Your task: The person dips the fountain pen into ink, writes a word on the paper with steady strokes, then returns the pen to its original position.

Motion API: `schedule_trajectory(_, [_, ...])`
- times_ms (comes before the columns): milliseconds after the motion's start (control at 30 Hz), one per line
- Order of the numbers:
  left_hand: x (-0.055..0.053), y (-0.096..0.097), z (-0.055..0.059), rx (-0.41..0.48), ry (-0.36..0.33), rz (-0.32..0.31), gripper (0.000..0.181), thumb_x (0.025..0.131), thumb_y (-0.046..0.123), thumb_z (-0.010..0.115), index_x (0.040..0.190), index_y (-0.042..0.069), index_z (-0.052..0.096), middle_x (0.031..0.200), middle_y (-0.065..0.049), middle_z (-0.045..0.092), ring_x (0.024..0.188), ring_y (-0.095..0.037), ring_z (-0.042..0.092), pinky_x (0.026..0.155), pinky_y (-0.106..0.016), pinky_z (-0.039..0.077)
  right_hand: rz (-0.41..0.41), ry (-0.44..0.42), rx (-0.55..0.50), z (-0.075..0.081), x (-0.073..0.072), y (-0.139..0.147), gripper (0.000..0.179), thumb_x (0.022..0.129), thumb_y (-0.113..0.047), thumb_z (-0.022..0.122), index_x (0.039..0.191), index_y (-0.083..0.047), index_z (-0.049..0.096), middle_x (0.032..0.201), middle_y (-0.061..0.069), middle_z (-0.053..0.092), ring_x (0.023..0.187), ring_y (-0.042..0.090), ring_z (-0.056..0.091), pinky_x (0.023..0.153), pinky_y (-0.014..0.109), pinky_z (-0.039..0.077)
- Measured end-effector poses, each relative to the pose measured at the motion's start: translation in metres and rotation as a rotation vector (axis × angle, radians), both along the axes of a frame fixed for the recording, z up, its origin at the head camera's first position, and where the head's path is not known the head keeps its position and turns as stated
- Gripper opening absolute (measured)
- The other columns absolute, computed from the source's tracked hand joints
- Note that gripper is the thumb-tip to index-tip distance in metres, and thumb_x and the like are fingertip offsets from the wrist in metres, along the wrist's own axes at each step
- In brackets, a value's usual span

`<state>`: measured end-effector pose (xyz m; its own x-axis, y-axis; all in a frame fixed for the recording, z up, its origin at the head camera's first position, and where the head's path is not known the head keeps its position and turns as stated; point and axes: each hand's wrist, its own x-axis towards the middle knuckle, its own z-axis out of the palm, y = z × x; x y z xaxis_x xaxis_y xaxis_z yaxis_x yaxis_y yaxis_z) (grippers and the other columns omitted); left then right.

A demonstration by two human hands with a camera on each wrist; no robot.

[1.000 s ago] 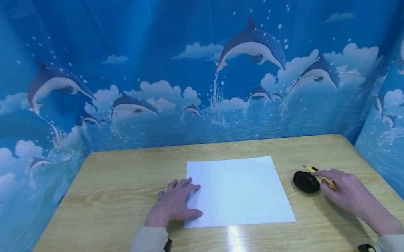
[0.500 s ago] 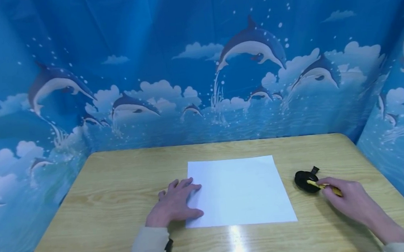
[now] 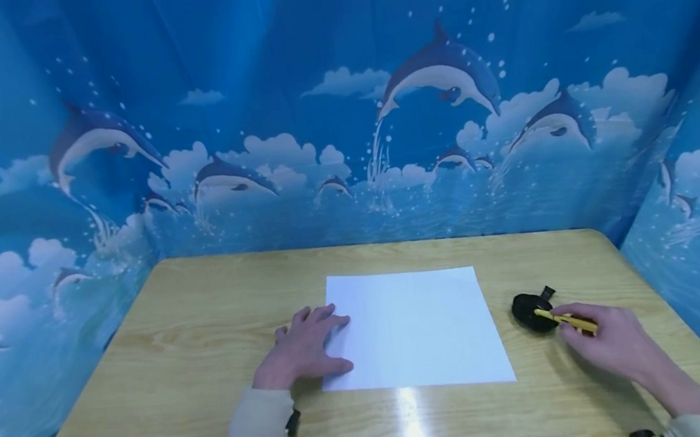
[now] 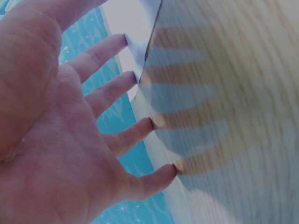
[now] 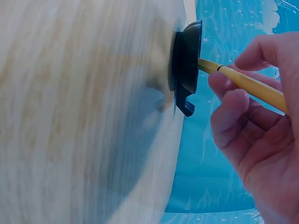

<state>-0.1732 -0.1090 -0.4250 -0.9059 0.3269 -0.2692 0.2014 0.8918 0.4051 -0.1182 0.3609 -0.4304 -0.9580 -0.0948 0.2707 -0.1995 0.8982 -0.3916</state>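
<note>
My left hand [image 3: 301, 347] is spread over the left edge of a blank white sheet of paper [image 3: 419, 330], thumb and forefinger on the sheet. In the left wrist view, the other fingertips [image 4: 170, 172] reach down to the tabletop beside it. To the right of the paper sits a small round black dish [image 3: 528, 312] with a short tab handle [image 5: 186, 107]. My right hand [image 3: 613, 341] pinches a slim yellow brush [image 5: 257, 88] between thumb and fingers. The brush slants down into the dish, which hides its tip.
Everything stands on a light wooden table [image 3: 207, 300]. A blue curtain [image 3: 312, 76] with printed dolphins hangs behind it and along both sides. Light glares on the tabletop in front of the paper.
The brush's dark tip pointed up past the dish at first; my right hand has turned it and lowered its tip into the dish. The left hand and paper have stayed put.
</note>
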Motion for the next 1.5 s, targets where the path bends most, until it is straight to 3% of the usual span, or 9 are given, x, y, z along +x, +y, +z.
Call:
schedule_trajectory(267, [0.004, -0.002, -0.001, 0.013, -0.020, -0.017, 0.074, 0.080, 0.051, 0.081, 0.147, 0.030, 0.055, 0.166, -0.003, 0.038, 0.153, -0.046, 0.025, 0.112, -0.082, 0.025, 0.010, 0.001, -0.009, -0.009, 0.006, 0.002, 0.024, 0.089, -0.010, 0.070, 0.112, -0.011, 0.077, 0.050, -0.018, 0.023, 0.045, -0.004, 0.015, 0.039, 0.021, 0.024])
schedule_trajectory(467, [0.005, 0.002, -0.005, 0.019, 0.004, -0.031, 0.074, 0.080, 0.051, 0.081, 0.146, 0.029, 0.056, 0.165, -0.005, 0.039, 0.152, -0.046, 0.027, 0.111, -0.082, 0.027, 0.020, 0.080, -0.015, -0.015, 0.008, 0.005, 0.021, 0.085, -0.005, 0.072, 0.103, -0.014, 0.076, 0.064, -0.011, 0.063, 0.046, -0.005, 0.020, 0.044, 0.020, 0.024])
schedule_trajectory(533, [0.005, 0.002, -0.004, 0.019, 0.006, -0.028, 0.074, 0.080, 0.051, 0.081, 0.146, 0.029, 0.056, 0.165, -0.005, 0.038, 0.152, -0.046, 0.026, 0.111, -0.082, 0.027, 0.035, 0.104, -0.014, -0.015, 0.007, 0.005, 0.021, 0.084, -0.004, 0.073, 0.101, -0.015, 0.076, 0.067, -0.012, 0.065, 0.046, -0.007, 0.017, 0.043, 0.020, 0.023])
schedule_trajectory(667, [0.004, 0.001, -0.002, 0.016, 0.014, -0.019, 0.074, 0.080, 0.050, 0.081, 0.146, 0.028, 0.056, 0.165, -0.006, 0.039, 0.152, -0.046, 0.027, 0.111, -0.082, 0.027, 0.060, 0.126, -0.021, -0.015, 0.003, 0.005, 0.022, 0.085, -0.005, 0.073, 0.103, -0.015, 0.078, 0.057, -0.017, 0.052, 0.045, -0.013, 0.010, 0.037, 0.019, 0.022])
schedule_trajectory(867, [0.003, 0.001, 0.000, 0.023, 0.008, -0.015, 0.074, 0.080, 0.050, 0.082, 0.146, 0.028, 0.056, 0.164, -0.005, 0.039, 0.152, -0.046, 0.027, 0.111, -0.083, 0.026, 0.074, 0.162, -0.025, -0.014, 0.001, 0.005, 0.020, 0.083, -0.002, 0.074, 0.099, -0.014, 0.080, 0.080, 0.004, 0.077, 0.046, -0.015, 0.008, 0.037, 0.018, 0.022])
schedule_trajectory(967, [0.004, 0.002, -0.002, 0.024, 0.005, -0.012, 0.074, 0.080, 0.051, 0.082, 0.146, 0.028, 0.057, 0.164, -0.005, 0.039, 0.152, -0.046, 0.027, 0.111, -0.083, 0.026, 0.054, 0.126, -0.032, -0.012, 0.004, 0.004, 0.020, 0.084, -0.005, 0.075, 0.100, -0.014, 0.079, 0.067, -0.002, 0.071, 0.045, -0.014, 0.009, 0.036, 0.019, 0.022])
schedule_trajectory(1133, [0.003, 0.001, -0.003, 0.009, 0.030, -0.006, 0.074, 0.079, 0.050, 0.082, 0.145, 0.028, 0.057, 0.164, -0.005, 0.039, 0.151, -0.045, 0.028, 0.110, -0.084, 0.026, 0.017, 0.057, -0.054, -0.010, 0.006, 0.003, 0.021, 0.086, -0.008, 0.074, 0.106, -0.014, 0.078, 0.048, -0.017, 0.030, 0.043, -0.011, 0.010, 0.034, 0.021, 0.023])
schedule_trajectory(1333, [0.001, 0.002, 0.001, -0.005, 0.023, 0.001, 0.074, 0.078, 0.051, 0.083, 0.145, 0.028, 0.057, 0.164, -0.005, 0.039, 0.151, -0.046, 0.028, 0.110, -0.083, 0.027, 0.017, 0.044, -0.058, -0.008, 0.004, 0.003, 0.020, 0.088, -0.009, 0.073, 0.107, -0.013, 0.078, 0.048, -0.023, 0.021, 0.043, -0.011, 0.009, 0.033, 0.021, 0.022])
schedule_trajectory(1500, [0.002, 0.002, 0.001, -0.011, 0.023, 0.004, 0.074, 0.079, 0.051, 0.083, 0.145, 0.029, 0.057, 0.164, -0.004, 0.039, 0.151, -0.044, 0.028, 0.110, -0.082, 0.028, 0.023, 0.046, -0.052, -0.008, 0.003, 0.002, 0.019, 0.091, -0.010, 0.071, 0.109, -0.012, 0.078, 0.048, -0.022, 0.033, 0.043, -0.011, 0.010, 0.035, 0.022, 0.023])
